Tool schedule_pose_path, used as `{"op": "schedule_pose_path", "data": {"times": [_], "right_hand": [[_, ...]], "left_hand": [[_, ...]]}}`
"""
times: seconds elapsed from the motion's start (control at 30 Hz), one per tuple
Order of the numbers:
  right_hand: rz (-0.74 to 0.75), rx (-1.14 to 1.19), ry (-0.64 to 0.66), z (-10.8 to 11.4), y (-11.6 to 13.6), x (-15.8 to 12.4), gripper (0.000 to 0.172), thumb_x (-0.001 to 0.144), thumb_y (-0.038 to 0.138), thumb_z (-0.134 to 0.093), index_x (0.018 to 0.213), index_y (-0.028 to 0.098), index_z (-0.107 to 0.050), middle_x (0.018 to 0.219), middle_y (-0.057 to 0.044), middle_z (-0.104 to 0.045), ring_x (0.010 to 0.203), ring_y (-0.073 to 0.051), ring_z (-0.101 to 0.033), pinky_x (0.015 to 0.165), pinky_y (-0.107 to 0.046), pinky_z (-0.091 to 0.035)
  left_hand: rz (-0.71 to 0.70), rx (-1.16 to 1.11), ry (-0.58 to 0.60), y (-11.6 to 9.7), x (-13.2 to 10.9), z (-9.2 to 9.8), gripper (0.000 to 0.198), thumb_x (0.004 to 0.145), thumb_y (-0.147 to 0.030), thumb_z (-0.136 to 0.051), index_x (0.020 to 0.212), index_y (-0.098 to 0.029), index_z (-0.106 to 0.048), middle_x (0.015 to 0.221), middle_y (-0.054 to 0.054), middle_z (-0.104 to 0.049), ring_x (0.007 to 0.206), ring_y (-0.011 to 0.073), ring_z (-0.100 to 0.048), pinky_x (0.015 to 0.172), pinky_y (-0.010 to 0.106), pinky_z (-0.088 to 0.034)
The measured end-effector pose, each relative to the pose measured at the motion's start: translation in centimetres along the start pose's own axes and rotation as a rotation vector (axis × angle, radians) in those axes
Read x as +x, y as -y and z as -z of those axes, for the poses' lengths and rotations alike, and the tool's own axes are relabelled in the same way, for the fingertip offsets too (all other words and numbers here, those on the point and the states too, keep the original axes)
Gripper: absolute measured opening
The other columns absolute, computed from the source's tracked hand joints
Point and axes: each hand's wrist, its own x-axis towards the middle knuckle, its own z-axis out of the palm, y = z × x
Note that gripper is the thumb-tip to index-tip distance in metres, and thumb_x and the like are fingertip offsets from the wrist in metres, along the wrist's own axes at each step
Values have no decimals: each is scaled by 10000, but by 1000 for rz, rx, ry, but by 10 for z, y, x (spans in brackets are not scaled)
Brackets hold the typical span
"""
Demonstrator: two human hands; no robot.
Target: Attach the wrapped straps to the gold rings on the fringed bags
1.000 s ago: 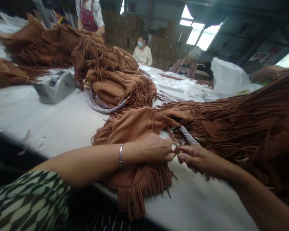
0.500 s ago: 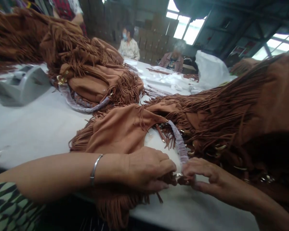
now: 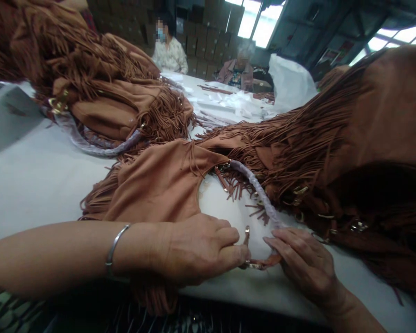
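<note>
A tan suede fringed bag [image 3: 159, 185] lies on the white table [image 3: 31, 180] right in front of me. Its handle [image 3: 260, 194], wrapped in clear film, curves from the bag's top corner down toward my hands. My left hand [image 3: 201, 247] rests on the bag's near edge and pinches a gold metal ring [image 3: 247, 236] at the handle's end. My right hand [image 3: 305, 263] holds the same handle end from the other side, fingertips on the brown strap tab. A silver bangle [image 3: 114, 245] circles my left wrist.
More fringed bags are heaped at the back left [image 3: 114, 92] and the right [image 3: 367, 138]. A grey tape dispenser [image 3: 7, 115] stands at the left. Two other people [image 3: 169, 51] sit at the table's far end, by a white plastic bag [image 3: 289, 83] and stacked cartons.
The view has dropped and shifted right. Both hands have pulled the handle end toward the table's near edge, and the wrapped handle now stretches out in a longer arc over the table.
</note>
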Motion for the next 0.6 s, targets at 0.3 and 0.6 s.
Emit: {"op": "schedule_pose_path", "data": {"times": [0.3,0.6], "right_hand": [[5,-229,238,33,-40,30,153,840,80,-542,890,183,-643,988,-51,-714,1028,-262,-582,939,-452,-389],[-84,-284,27,5,-49,20,190,821,47,-541,962,140,-628,968,-113,-709,898,-246,-623,804,-382,-454]], "left_hand": [[173,-286,5,4,-2,9,303,850,-198,-504,1142,-147,-441,1009,86,-587,830,177,-546,729,300,-454],[449,-260,173,1,-5,9,382,691,-456,-665,918,-172,-548,913,56,-598,818,219,-549,728,335,-425]]}}
